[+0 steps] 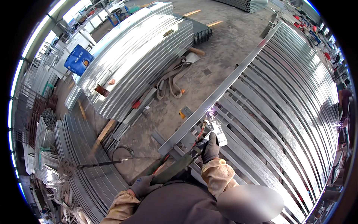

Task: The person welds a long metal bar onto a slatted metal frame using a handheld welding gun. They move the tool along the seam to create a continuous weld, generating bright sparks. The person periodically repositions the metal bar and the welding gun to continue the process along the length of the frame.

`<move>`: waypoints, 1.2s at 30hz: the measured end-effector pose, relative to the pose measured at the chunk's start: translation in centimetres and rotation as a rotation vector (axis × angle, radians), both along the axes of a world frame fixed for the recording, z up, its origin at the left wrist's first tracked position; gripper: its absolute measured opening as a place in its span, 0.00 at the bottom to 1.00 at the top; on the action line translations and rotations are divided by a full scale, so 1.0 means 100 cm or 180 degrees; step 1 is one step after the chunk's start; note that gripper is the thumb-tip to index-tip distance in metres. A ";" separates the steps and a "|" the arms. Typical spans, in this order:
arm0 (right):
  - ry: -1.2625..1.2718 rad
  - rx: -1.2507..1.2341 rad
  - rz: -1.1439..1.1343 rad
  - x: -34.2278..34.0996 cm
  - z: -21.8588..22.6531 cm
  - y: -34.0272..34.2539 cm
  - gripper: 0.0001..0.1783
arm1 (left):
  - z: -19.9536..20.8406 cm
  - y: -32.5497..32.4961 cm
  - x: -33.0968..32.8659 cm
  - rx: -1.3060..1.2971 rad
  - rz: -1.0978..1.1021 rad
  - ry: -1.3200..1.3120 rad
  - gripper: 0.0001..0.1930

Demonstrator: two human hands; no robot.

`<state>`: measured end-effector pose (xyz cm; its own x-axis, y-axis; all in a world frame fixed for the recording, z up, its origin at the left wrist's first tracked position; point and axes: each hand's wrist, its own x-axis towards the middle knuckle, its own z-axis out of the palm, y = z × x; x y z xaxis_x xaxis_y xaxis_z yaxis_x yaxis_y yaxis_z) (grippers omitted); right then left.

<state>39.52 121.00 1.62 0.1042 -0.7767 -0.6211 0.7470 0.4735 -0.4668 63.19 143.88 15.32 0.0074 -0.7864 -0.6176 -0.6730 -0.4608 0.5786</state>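
My right hand [212,149], in a dark glove with a tan cuff, is closed round a silver-white handheld welding gun [223,139]. A small purple-white flash glows at the gun's tip, where a slat meets the long edge bar [194,125] of a slatted metal frame [257,123]. From the gun's rear, a thick green-sleeved hose [173,166] runs down to the left. My left hand [141,186], gloved in grey, is low beside my body with its fingers against that hose, seemingly closed on it; its fingertips are partly hidden.
Shiny metal profiles [138,63] lie stacked at the left, with a blue bag [78,60] on them. A loose strap [173,78] hangs near the stack. Darker bars [89,149] lie lower left. Another person [346,108] is at the far right edge, near a second flash.
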 end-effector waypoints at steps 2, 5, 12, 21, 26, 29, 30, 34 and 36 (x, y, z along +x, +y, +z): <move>0.0022 0.0051 -0.0069 0.000 -0.009 -0.002 0.23 | -0.001 -0.001 0.000 0.0101 -0.0056 -0.0036 0.29; 0.0067 0.0033 -0.0072 0.002 -0.012 -0.001 0.23 | 0.002 -0.001 -0.002 0.0161 0.0042 0.0034 0.27; 0.0053 0.0004 -0.0076 0.004 -0.018 0.001 0.24 | 0.004 0.001 -0.002 0.0081 0.0062 0.0003 0.27; 0.0061 0.0068 0.0052 0.005 -0.008 0.005 0.23 | 0.003 0.005 0.001 0.0103 0.0107 0.0118 0.29; 0.0115 0.0057 0.0026 0.006 -0.006 0.006 0.23 | 0.001 0.009 0.003 -0.0040 0.0102 0.0173 0.27; 0.0159 0.0059 0.0084 0.008 0.000 0.008 0.23 | 0.002 0.010 0.005 -0.0045 0.0102 0.0200 0.28; 0.0124 0.0064 0.0082 0.008 0.001 0.009 0.23 | 0.003 0.010 0.005 -0.0042 0.0098 0.0210 0.28; 0.0101 0.0215 0.0066 0.011 0.020 0.010 0.21 | 0.009 0.009 0.005 0.0016 0.0070 0.0109 0.29; 0.0156 0.0248 0.0079 0.012 0.023 0.011 0.21 | 0.009 0.011 0.006 0.0019 0.0092 0.0086 0.28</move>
<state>40.73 122.09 3.97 0.0908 -0.7234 -0.6844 0.7116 0.5279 -0.4636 63.81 144.95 16.19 0.0132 -0.7825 -0.6225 -0.6436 -0.4831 0.5937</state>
